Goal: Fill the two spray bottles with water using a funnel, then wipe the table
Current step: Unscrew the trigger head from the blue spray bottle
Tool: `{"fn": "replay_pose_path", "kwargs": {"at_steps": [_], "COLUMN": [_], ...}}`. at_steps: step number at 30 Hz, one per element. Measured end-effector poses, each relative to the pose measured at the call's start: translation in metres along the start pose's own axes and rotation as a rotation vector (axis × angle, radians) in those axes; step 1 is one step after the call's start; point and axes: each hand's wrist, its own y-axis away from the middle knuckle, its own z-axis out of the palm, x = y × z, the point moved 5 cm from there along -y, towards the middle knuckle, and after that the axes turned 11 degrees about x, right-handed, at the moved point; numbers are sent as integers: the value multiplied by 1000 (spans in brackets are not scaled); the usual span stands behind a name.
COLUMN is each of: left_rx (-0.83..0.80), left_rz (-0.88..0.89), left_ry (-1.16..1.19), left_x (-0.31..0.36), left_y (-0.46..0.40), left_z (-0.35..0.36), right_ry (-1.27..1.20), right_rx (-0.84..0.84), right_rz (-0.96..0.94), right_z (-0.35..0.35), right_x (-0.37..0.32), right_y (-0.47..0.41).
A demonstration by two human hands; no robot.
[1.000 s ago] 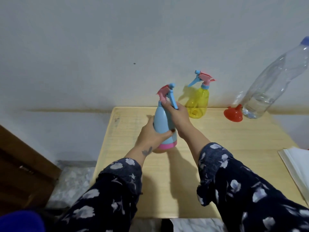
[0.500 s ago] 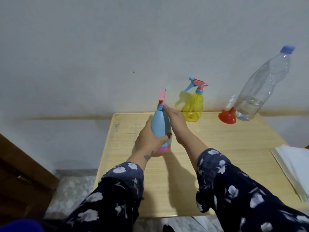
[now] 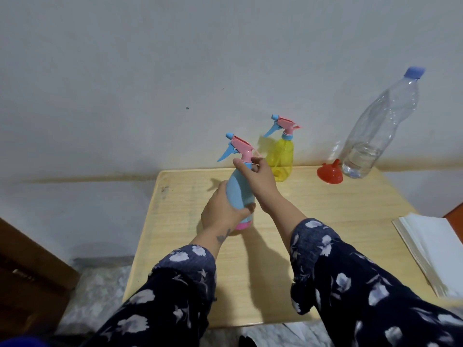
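The blue spray bottle [image 3: 239, 194] stands in the middle of the frame, a little above the centre, and both hands hold it. The left hand [image 3: 221, 211] wraps around the lower body of the bottle, with the thumb on the front side just above the pink base. The right hand [image 3: 258, 180] grips the neck, its fingers curled around the collar right under the pink and blue spray head [image 3: 236, 147], whose nozzle points to the upper left. The bottle leans slightly to the left, and I cannot tell if its base touches the table [image 3: 325, 221] or is just above it. Both arms wear dark sleeves [image 3: 350, 284] with pale flowers.

Behind the right hand, near the far edge of the table, the yellow spray bottle [image 3: 283, 156] stands upright with its spray head on. To the right of it the red funnel [image 3: 330, 172] lies with the wide mouth down and the spout up. Just beside the funnel, in the upper right of the frame, a clear plastic water bottle [image 3: 375, 136] with a blue cap stands against the wall, with a little water at the bottom. At the right edge of the frame a stack of white paper sheets [image 3: 433, 249] lies on the table.
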Motion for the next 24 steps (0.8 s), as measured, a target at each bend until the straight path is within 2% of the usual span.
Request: {"fn": "replay_pose_path", "kwargs": {"at_steps": [3,11,15,21,24], "left_rx": [-11,-10,-29,-71,-93], "left_rz": [-1,-8,-14,31,35], "left_ry": [48,110,109,125,107], "left_x": [1,-3,-2,-10,-19], "left_y": [1,6,7,8,9], "left_z": [4,3,7,8,6], "right_ry": [46,39,-6,-254,-322], "right_rx": [75,-40,124,159,252], "right_rz": [-32,-55,-16,77,116], "right_z": [-6,-1,-6,-17,-28], "right_x": [0,5,8,-2,-7], "right_y": [-6,-8,-13,-19,-33]}}
